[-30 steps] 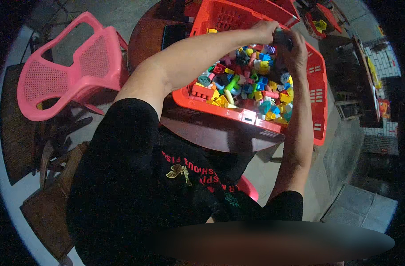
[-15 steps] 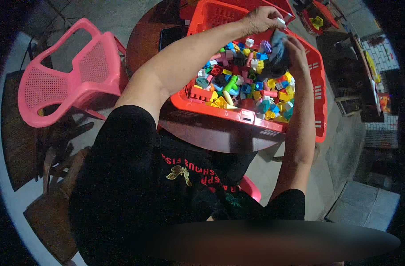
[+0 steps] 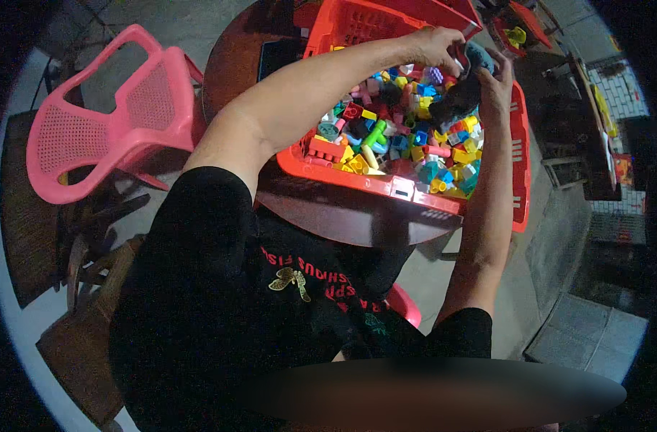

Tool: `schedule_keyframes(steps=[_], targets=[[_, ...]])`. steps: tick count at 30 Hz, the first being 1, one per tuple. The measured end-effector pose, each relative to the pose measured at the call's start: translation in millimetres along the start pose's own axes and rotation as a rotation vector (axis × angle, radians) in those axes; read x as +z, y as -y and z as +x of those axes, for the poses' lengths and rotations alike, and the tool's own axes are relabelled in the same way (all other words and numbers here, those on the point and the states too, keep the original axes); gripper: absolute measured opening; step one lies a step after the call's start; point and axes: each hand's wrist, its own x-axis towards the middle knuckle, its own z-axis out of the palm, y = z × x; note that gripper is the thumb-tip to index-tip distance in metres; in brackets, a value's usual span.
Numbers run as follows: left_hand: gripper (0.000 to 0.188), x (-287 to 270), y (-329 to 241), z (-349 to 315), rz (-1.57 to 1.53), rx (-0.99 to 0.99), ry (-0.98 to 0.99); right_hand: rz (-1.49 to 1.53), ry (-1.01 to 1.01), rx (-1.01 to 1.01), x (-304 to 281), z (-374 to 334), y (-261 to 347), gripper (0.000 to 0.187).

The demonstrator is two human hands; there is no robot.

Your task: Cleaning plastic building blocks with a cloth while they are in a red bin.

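At the far right part of a red plastic basket [image 3: 328, 175], both hands are close together over a heap of colourful toy building blocks [image 3: 375, 137]. My left hand [image 3: 438, 49] pinches a small white toy block [image 3: 459, 66], mostly covered by the fingers. A dark grey-blue cloth [image 3: 461, 93] hangs from my right hand [image 3: 496, 78], whose fingers are closed on its upper part. The cloth is bunched up against the white block, and its lower end droops over the blocks. Among these, a red brick [image 3: 326, 149] and a green tube piece [image 3: 375, 135] stand out.
The basket stands on a round dark wooden table [image 3: 335, 216]. A second red container [image 3: 443, 11] is beyond it. On the left is a pink plastic armchair [image 3: 112, 122]; at the right are a grey box [image 3: 587, 335] and a red box with something yellow [image 3: 517, 36].
My left hand has moved slightly down and right with the white block, up against the cloth. My right hand has risen a little, lifting the upper part of the cloth.
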Motion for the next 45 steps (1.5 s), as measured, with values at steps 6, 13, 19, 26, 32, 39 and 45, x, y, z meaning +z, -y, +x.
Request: schedule_keyframes(steps=[6, 13, 19, 26, 32, 39, 45], targets=[[0.027, -7.2, 15.2, 11.9, -0.526, 0.044, -0.17, 0.192, 0.255, 0.386, 11.0, -4.1, -7.5, 0.028], [0.024, 5.7, 14.1, 12.8, -0.278, -0.055, -0.242, 0.105, 0.385, 0.338, 7.9, -12.5, 12.8, 0.031], [0.025, -3.8, 21.5, 9.8, -0.06, -0.15, -0.302, -0.056, 0.255, 0.121, -1.6, -3.6, 5.0, 0.039], [0.025, -7.4, 3.3, 0.4, -0.374, -0.128, -0.17, 0.047, 0.163, 0.19, -3.2, 1.8, -4.2, 0.028], [0.017, -1.3, 15.9, 1.3, -0.475, -0.312, -0.12, -0.204, 0.319, 0.251, -4.0, 3.6, -15.9, 0.029], [0.034, 24.8, 37.6, -17.1, 0.651, -0.204, 0.916, -1.026, 0.756, -0.016, 4.5, -9.5, -14.0, 0.041], [0.038, 1.1, -6.1, -3.7, 0.555, -0.164, 0.797, -0.942, 0.66, 0.061, -19.5, -7.3, -22.4, 0.04]])
